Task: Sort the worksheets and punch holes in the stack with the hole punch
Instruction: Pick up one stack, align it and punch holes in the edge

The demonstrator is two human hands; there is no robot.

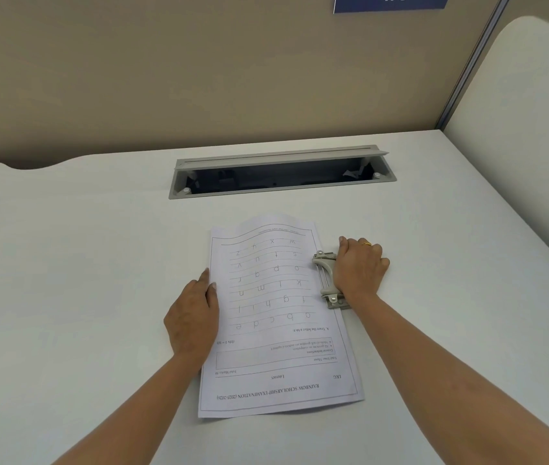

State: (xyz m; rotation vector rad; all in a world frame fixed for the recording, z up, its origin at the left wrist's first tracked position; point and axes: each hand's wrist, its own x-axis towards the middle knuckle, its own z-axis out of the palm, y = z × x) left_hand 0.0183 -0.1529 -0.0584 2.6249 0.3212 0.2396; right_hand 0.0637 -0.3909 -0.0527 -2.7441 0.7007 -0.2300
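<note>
A stack of white worksheets lies on the white desk in front of me, its printed text upside down from my view. A grey metal hole punch sits over the stack's right edge. My right hand rests palm down on the punch's lever, fingers curled over it, a gold ring on one finger. My left hand lies along the stack's left edge, fingers straight, thumb touching the top sheet.
An open grey cable tray is sunk into the desk behind the stack. A beige partition wall closes the back, with a blue sign at the top. A white side panel stands at the right.
</note>
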